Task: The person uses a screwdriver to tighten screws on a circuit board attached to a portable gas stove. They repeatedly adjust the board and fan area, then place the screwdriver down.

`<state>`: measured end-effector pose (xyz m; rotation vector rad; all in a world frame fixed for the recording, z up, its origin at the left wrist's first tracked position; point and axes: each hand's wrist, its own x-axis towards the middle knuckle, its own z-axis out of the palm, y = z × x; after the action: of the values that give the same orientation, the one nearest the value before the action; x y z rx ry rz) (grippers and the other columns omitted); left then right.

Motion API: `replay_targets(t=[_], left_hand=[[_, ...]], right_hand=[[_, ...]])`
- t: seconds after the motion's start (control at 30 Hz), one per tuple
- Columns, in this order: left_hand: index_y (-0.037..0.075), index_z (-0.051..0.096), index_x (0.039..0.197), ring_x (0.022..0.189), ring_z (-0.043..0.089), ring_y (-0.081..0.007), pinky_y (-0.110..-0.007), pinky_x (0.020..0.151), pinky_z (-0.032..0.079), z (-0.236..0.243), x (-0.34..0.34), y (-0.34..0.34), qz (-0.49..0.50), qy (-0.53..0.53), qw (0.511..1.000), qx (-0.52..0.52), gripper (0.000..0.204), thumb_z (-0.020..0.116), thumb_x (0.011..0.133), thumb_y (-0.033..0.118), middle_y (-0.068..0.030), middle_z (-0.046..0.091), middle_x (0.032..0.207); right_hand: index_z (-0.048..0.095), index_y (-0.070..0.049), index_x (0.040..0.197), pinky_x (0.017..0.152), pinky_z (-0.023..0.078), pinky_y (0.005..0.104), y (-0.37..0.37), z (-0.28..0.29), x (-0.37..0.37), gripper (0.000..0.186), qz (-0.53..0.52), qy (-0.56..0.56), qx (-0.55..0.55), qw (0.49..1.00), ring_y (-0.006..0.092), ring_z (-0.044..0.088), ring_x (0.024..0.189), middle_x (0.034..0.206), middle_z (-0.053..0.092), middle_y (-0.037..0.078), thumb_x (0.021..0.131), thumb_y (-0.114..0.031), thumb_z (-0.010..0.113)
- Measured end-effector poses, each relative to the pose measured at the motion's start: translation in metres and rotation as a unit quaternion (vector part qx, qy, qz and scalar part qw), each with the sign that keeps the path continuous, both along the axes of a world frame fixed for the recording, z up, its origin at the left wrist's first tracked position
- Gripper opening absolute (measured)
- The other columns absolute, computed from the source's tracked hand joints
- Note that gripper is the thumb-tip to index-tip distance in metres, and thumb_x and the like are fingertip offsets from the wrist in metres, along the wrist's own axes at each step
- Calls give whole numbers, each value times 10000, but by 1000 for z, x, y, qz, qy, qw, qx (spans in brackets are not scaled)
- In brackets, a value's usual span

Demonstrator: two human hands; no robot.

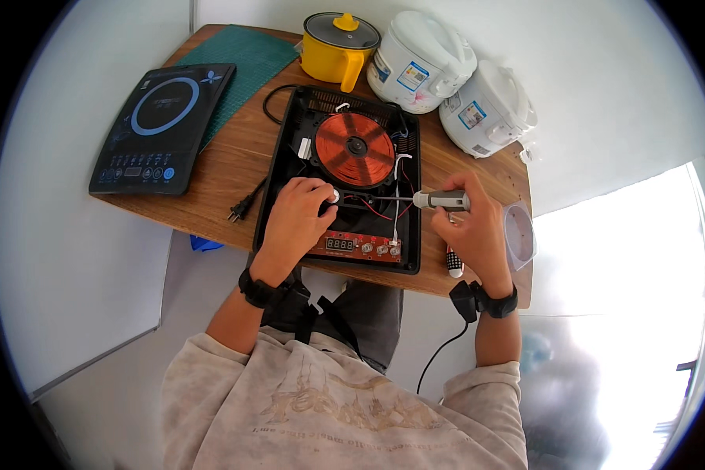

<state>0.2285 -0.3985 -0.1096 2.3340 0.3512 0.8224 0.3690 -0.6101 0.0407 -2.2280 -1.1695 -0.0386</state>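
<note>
An opened induction cooker point(275, 184) lies on the table before me, its black housing showing the insides. A round copper coil point(341, 160) fills its far half, and a brown control board point(360, 247) runs along the near side. My right hand point(474, 227) grips a screwdriver point(442, 200) with a grey and white handle, held nearly level. Its shaft points left across the housing, towards my left hand point(296, 215). The left fingers are curled at a small dark part with a white round piece point(334, 196), just below the coil; the fingers partly hide it.
The cooker's black glass top point(160, 129) rests at the left, partly on a green mat point(247, 59). A yellow pot point(329, 63) and two white rice cookers point(419, 59) stand behind. Near my right hand are another screwdriver point(454, 262) and a clear plastic container point(519, 235). A power plug point(239, 211) lies left.
</note>
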Motion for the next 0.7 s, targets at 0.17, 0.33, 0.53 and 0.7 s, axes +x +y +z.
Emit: replay_targets(t=[0.17, 0.33, 0.53, 0.7], left_hand=[[72, 691, 963, 1089, 627, -291, -421, 948, 523, -1, 0, 0, 3, 2, 1000, 5, 175, 779, 815, 97, -55, 689, 1046], [73, 696, 970, 1094, 625, -289, -419, 956, 520, -1, 0, -1, 4, 11, 1000, 2, 175, 776, 817, 101, -54, 691, 1056], [72, 699, 966, 1094, 625, -293, -423, 953, 520, -3, 0, 0, 3, -2, 1000, 2, 175, 781, 813, 99, -55, 691, 1056], [74, 700, 968, 1091, 626, -293, -425, 950, 521, -1, 0, 0, 1, 9, 1000, 1, 180, 783, 810, 98, -55, 692, 1056]], right_hand=[[560, -58, 1041, 750, 547, 368, -2, 3, -2, 287, 10, 28, 12, 999, 306, 699, 774, 876, 712, 120, 802, -36, 717], [556, -56, 1043, 747, 544, 355, -2, 3, 1, 293, 14, 46, 0, 999, 306, 702, 776, 889, 718, 123, 801, -34, 719], [555, -54, 1045, 723, 537, 347, -4, 1, 2, 294, 9, 42, 13, 999, 293, 684, 745, 889, 718, 120, 802, -39, 719], [556, -55, 1049, 693, 529, 345, -5, -5, 5, 292, 27, 29, 32, 999, 282, 658, 708, 869, 706, 118, 802, -36, 711]])
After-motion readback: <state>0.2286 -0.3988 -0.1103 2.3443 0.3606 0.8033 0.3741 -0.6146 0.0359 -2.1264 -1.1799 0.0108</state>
